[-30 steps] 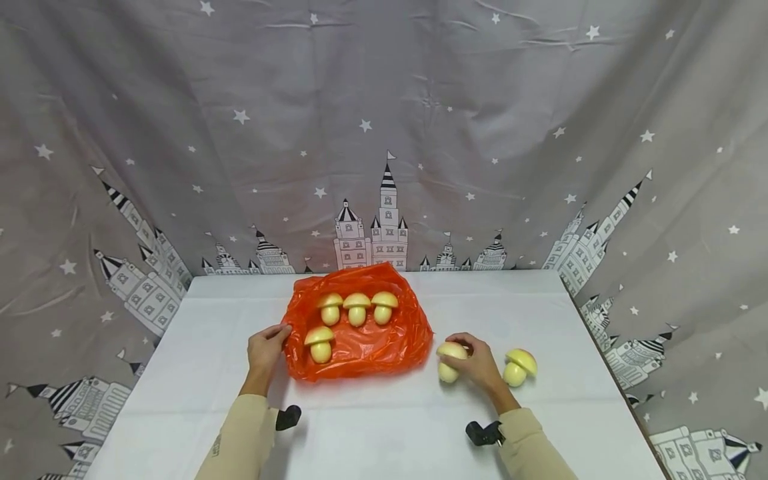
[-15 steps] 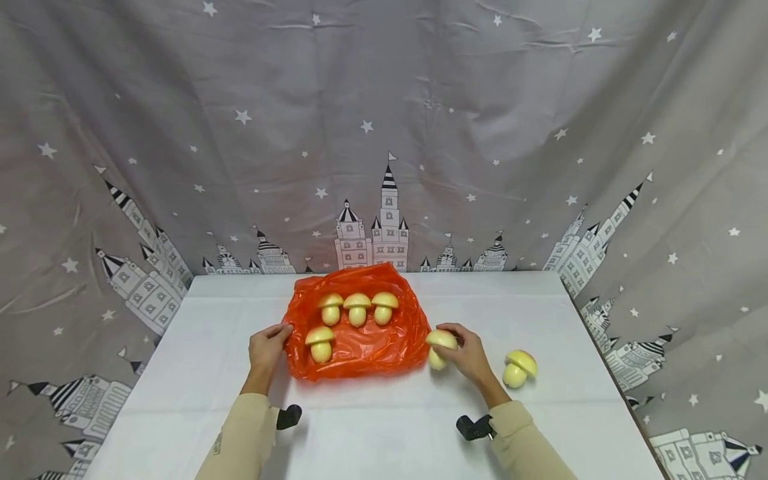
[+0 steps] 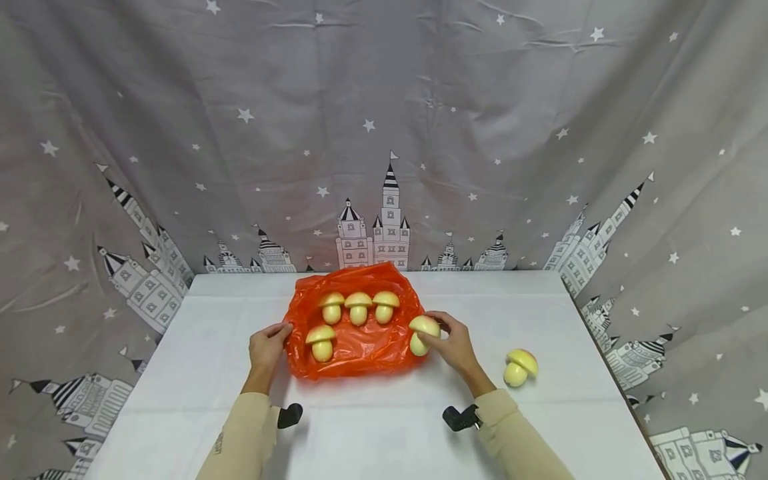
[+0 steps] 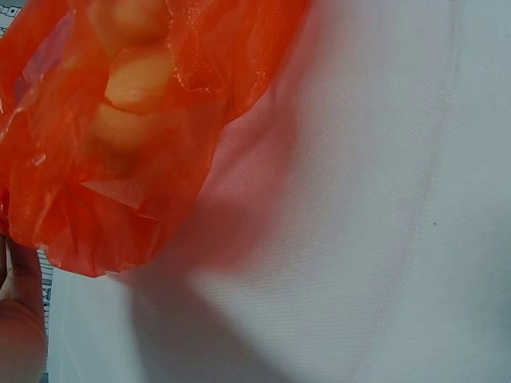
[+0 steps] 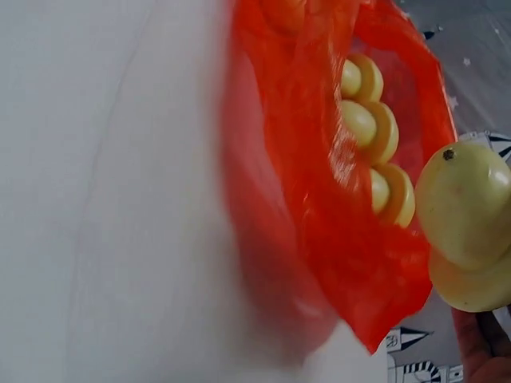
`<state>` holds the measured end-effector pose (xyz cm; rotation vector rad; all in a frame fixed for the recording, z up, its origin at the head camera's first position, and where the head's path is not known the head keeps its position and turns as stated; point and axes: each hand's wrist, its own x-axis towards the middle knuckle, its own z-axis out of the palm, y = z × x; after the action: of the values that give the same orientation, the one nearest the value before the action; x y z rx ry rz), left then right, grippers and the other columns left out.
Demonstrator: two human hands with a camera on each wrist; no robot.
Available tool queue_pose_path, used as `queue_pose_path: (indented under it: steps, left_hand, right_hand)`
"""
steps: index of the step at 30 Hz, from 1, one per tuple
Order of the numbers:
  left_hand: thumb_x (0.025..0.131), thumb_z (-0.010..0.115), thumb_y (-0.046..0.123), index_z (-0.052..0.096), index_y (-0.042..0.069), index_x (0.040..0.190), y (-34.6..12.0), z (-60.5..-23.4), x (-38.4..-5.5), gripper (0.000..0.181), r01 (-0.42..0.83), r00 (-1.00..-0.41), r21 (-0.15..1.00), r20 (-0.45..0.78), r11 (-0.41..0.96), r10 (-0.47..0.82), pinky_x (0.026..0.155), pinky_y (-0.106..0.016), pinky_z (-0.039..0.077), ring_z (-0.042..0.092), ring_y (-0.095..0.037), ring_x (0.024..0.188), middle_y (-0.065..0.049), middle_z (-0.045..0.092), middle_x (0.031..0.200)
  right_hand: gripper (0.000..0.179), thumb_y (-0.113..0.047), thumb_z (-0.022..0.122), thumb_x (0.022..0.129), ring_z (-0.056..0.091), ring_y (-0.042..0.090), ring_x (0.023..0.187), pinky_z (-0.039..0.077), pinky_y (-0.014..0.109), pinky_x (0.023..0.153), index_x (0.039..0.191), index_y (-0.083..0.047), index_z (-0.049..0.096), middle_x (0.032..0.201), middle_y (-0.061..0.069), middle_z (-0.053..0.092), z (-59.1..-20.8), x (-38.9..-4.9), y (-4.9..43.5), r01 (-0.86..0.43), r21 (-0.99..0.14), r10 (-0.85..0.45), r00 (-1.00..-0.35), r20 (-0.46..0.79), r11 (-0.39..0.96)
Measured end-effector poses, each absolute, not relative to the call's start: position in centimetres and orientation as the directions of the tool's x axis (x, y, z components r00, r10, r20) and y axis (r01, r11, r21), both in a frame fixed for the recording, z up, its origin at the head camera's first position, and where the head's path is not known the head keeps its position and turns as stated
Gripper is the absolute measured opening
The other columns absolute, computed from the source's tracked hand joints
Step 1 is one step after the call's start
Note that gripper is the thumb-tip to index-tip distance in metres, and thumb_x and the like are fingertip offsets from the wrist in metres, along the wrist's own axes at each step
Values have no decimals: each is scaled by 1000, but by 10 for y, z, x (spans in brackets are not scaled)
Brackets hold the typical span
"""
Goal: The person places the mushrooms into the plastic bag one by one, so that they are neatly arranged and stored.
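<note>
A red plastic bag (image 3: 366, 347) lies opened out on the table, with several yellow toy mushrooms (image 3: 358, 308) inside it. My left hand (image 3: 267, 347) pinches the bag's left edge; in the left wrist view a thumb (image 4: 20, 279) shows against the red plastic (image 4: 120, 231). With my right hand (image 3: 453, 343) I grip another toy mushroom (image 3: 425, 327) by its cap at the bag's right edge. The right wrist view has this held mushroom (image 5: 463, 203) close up beside the bag's rim (image 5: 367, 295). One more toy mushroom (image 3: 519, 368) lies tilted on the table, right of my right hand.
A white cloth covers the table (image 3: 360, 433). Behind it hangs a grey curtain (image 3: 372, 87) printed with castles and stars. Black wrist mounts (image 3: 461, 419) stick out inward from both sleeves.
My right hand has carried its toy mushroom leftward and a little away from me, from the bare table to the bag's right edge. The left hand keeps its place on the bag.
</note>
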<state>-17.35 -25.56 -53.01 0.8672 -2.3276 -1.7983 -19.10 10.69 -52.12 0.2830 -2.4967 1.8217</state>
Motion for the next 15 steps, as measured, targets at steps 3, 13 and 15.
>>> queue_pose_path:
  steps: [3, 13, 15]
  left_hand:
    - [97, 58, 25, 61, -6, 124, -254, -531, -175, 41, -382, -840, 911, -271, 157, -471, 65, -9, 43, 54, -22, 98, -24, 58, 121]
    - [97, 58, 27, 60, -5, 125, -254, -535, -177, 42, -392, -836, 905, -276, 166, -474, 83, -22, 48, 53, -27, 107, -23, 58, 125]
    - [98, 57, 27, 60, -5, 125, -254, -535, -176, 42, -393, -838, 904, -277, 168, -470, 90, -29, 48, 53, -27, 108, -24, 57, 125]
  right_hand:
    - [44, -10, 75, 82, 58, 30, 108, 46, 45, 96, 122, 2, 61, 120, 16, 63, -528, -196, 101, -183, -940, -145, -979, 146, 288]
    - [41, -2, 70, 84, 57, 36, 107, 48, 49, 93, 122, 8, 57, 118, 23, 60, -504, -187, 72, -209, -945, -202, -966, 160, 252]
    - [41, 0, 69, 84, 57, 38, 104, 48, 50, 90, 121, 11, 56, 115, 25, 60, -494, -183, 67, -223, -939, -215, -962, 168, 264]
